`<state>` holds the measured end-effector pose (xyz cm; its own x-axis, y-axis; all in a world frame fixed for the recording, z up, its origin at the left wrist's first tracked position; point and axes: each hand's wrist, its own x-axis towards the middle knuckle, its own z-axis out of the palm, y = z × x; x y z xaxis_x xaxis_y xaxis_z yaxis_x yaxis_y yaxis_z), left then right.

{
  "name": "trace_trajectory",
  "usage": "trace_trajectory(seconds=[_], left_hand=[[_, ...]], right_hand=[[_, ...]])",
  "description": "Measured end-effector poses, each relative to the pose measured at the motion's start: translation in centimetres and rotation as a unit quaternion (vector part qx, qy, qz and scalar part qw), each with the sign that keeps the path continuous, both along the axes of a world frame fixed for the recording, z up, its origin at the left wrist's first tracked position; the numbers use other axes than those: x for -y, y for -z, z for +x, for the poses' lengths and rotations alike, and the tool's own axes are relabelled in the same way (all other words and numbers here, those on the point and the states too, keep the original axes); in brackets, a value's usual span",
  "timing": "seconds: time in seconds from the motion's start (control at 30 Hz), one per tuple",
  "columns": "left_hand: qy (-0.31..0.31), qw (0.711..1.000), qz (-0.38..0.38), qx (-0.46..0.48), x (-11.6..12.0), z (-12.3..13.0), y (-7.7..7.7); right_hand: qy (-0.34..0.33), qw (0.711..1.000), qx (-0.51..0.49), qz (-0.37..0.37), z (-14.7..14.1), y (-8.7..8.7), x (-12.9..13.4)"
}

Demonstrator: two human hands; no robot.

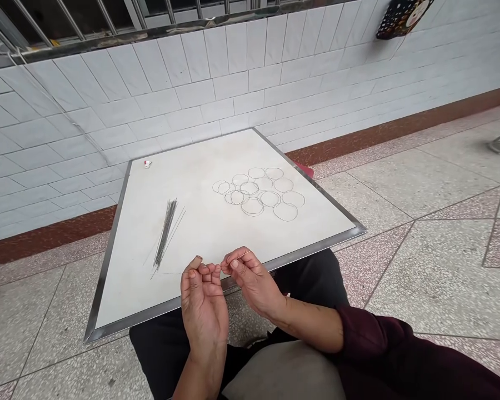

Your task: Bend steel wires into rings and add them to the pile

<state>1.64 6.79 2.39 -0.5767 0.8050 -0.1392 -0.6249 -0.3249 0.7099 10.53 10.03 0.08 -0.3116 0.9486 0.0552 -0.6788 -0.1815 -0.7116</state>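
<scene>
A thin straight wire (170, 273) runs between my two hands over the near edge of the white table (204, 178). My left hand (204, 303) pinches it between thumb and fingers, and one end sticks out to the left. Close beside it, my right hand (250, 278) grips the wire too, with a short end showing past the fingers. To the left on the table lies a bundle of straight wires (165, 233), a few of them loose beside it. Several wire rings (270, 199) lie spread and partly overlapping on the right half.
A small white and red object (147, 164) sits near the far left corner. Metal trim (316, 244) edges the table, which stands against a white tiled wall (216, 89). Below the near edge are my legs (316, 278). A patterned bag (404, 18) hangs on the wall.
</scene>
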Motion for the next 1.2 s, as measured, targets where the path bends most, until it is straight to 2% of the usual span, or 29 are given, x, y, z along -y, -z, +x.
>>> trace_trajectory(seconds=[0.2, 0.47, 0.63, 0.83, 0.93, 1.1, 1.2], left_hand=[[0.01, 1.0, 0.008, 0.008, 0.0, -0.1, 0.1], [0.012, 1.0, -0.004, 0.027, 0.3, -0.7, 0.2], [0.019, 1.0, 0.002, 0.023, 0.5, -0.9, 0.1], [0.031, 0.999, 0.043, 0.005, 0.9, -1.7, -0.4], [0.063, 0.996, 0.055, -0.01, 1.5, -2.4, -0.9], [0.152, 0.987, 0.023, -0.036, 2.8, -3.4, -1.6], [0.199, 0.979, 0.013, -0.048, 3.7, -3.6, -1.9]], right_hand=[[-0.009, 1.0, -0.012, 0.005, 0.0, 0.2, 0.0], [-0.026, 0.998, -0.03, -0.04, 0.3, -0.4, 0.0], [-0.035, 0.999, -0.02, -0.006, 0.5, -0.6, -0.1], [-0.1, 0.994, 0.011, 0.043, 1.2, -0.5, -0.3], [-0.131, 0.988, 0.032, 0.078, 1.8, -0.6, -0.2], [-0.169, 0.969, 0.076, 0.161, 3.0, -1.5, -0.1], [-0.179, 0.962, 0.104, 0.177, 3.7, -2.2, 0.0]])
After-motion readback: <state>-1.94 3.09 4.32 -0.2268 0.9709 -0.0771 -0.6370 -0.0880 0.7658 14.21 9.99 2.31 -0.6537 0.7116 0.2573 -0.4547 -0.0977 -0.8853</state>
